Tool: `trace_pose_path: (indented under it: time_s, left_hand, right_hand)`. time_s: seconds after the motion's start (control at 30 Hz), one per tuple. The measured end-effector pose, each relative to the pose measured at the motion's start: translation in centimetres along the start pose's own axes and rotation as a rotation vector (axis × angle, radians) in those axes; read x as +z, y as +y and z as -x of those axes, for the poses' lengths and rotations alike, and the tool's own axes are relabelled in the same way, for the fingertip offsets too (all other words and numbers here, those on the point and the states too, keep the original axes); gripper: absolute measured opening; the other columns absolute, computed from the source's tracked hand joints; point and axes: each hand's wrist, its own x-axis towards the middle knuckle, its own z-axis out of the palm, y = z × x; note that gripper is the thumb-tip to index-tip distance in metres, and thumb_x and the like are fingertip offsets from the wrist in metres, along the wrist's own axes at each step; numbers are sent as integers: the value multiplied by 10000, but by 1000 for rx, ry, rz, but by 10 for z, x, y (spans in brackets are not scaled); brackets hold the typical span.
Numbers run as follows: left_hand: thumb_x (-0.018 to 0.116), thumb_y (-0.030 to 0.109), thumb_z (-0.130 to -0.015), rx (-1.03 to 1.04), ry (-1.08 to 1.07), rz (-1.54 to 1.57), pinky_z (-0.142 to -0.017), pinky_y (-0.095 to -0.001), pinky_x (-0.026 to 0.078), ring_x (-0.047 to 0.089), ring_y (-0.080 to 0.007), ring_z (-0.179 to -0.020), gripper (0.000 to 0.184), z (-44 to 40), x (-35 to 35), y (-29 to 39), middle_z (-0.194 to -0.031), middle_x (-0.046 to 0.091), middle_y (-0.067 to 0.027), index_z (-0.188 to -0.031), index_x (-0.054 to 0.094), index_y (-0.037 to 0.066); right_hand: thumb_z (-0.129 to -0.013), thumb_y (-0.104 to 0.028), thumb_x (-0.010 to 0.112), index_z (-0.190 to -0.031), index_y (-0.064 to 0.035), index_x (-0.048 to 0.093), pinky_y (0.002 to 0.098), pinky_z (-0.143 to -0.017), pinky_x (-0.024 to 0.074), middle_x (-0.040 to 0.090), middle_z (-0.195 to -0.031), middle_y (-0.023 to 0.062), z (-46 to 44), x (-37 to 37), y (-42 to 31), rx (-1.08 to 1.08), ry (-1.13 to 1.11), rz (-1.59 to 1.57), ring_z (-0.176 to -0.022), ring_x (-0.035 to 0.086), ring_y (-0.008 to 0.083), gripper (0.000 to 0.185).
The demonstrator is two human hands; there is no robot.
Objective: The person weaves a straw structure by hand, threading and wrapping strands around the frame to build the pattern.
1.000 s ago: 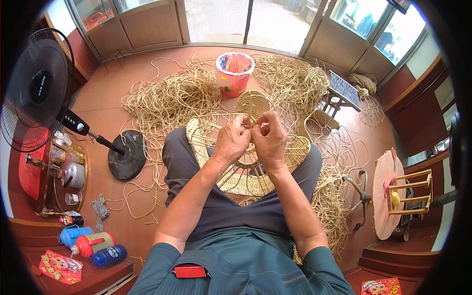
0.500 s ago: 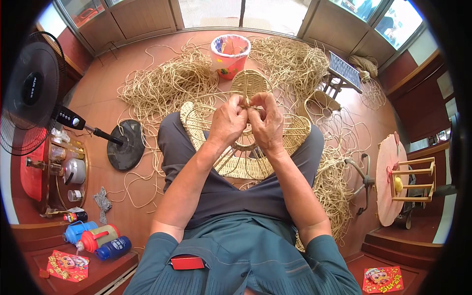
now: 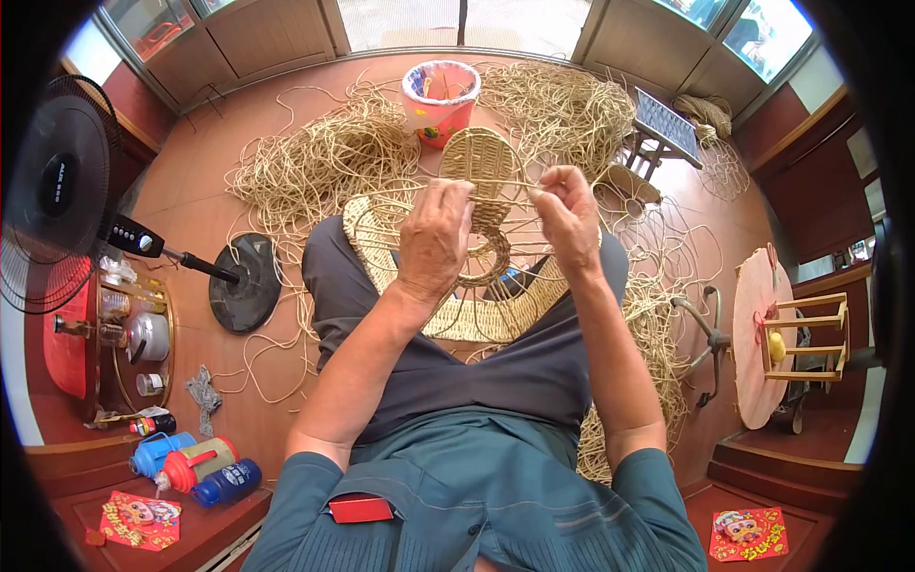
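A partly woven frame of straw cord (image 3: pixel 467 320) rests across my lap, with a rounded woven piece (image 3: pixel 479 157) standing at its far side and a small woven ring in its middle. My left hand (image 3: pixel 437 238) is closed at the left edge of the rounded piece, its fingers pressed on a strand of cord. To the right, my right hand (image 3: pixel 569 214) pinches a cord that stretches between the two hands across the rounded piece. The fingertips of my left hand are partly hidden behind its knuckles.
Heaps of loose cord (image 3: pixel 324 167) lie beyond and right of my knees, around a pink bucket (image 3: pixel 440 105). A standing fan (image 3: pixel 59 186) is at left, above bottles (image 3: pixel 227 482). A small dark-topped stool (image 3: pixel 667 124) and a round board (image 3: pixel 753 338) stand at right.
My hands were together at the base of the rounded piece. My right hand has moved away to the right with cord, and my left hand has shifted slightly left. The woven ring shows more.
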Motion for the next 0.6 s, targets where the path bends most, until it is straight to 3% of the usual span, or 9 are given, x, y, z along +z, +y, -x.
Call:
trace_pose_path:
  time_s: [0.13, 0.3, 0.33, 0.43, 0.47, 0.6]
  left_hand:
    - [749, 2, -991, 184, -8, -108, -897, -435, 640, 737, -316, -1058, 260, -6, 3, -5, -1170, 719, -118, -1243, 724, 62]
    - [756, 15, -984, 201, -45, -93, -883, -436, 633, 732, -315, -1028, 246, -8, 12, -6, -1115, 712, -113, -1222, 722, 69]
    - [759, 25, -988, 192, -60, -91, -880, -438, 631, 731, -314, -1014, 231, -9, 12, -6, -1097, 710, -111, -1211, 718, 71]
    - [770, 55, -1002, 118, -18, -62, -859, -437, 618, 725, -313, -966, 182, -15, 16, -1, -1040, 697, -103, -1169, 701, 76]
    - [771, 60, -1005, 114, -8, -73, -851, -436, 615, 724, -313, -954, 175, -16, 18, -2, -1027, 693, -101, -1162, 697, 79]
    - [769, 71, -1015, 76, 3, -85, -848, -442, 600, 714, -316, -940, 144, -18, 23, 2, -1005, 678, -104, -1139, 695, 80]
  right_hand:
    - [-987, -58, 735, -1105, -103, 637, 202, -511, 352, 614, -837, -65, -14, -39, -14, -105, 72, -9, -629, 465, 19, 161]
    - [-1022, -17, 691, -1090, -131, 635, 187, -452, 263, 550, -771, -87, -35, -68, -47, -245, 246, -139, -562, 376, -5, 144]
    - [-1041, -26, 695, -1153, -107, 647, 183, -508, 403, 650, -837, -40, -38, -73, -59, -266, 137, -241, -620, 540, 28, 147]
    - [-1043, -39, 712, -1242, -72, 650, 221, -660, 566, 764, -978, 41, -30, -36, -100, -312, 270, -291, -780, 719, 105, 211]
    - [-1065, -69, 706, -1311, -47, 638, 278, -836, 633, 802, -1157, 124, -29, -43, -94, -371, 170, -202, -983, 788, 169, 256]
    - [-1057, -56, 732, -1263, -65, 671, 297, -883, 627, 803, -1128, 110, -18, -40, -52, -432, 259, 351, -994, 772, 169, 214]
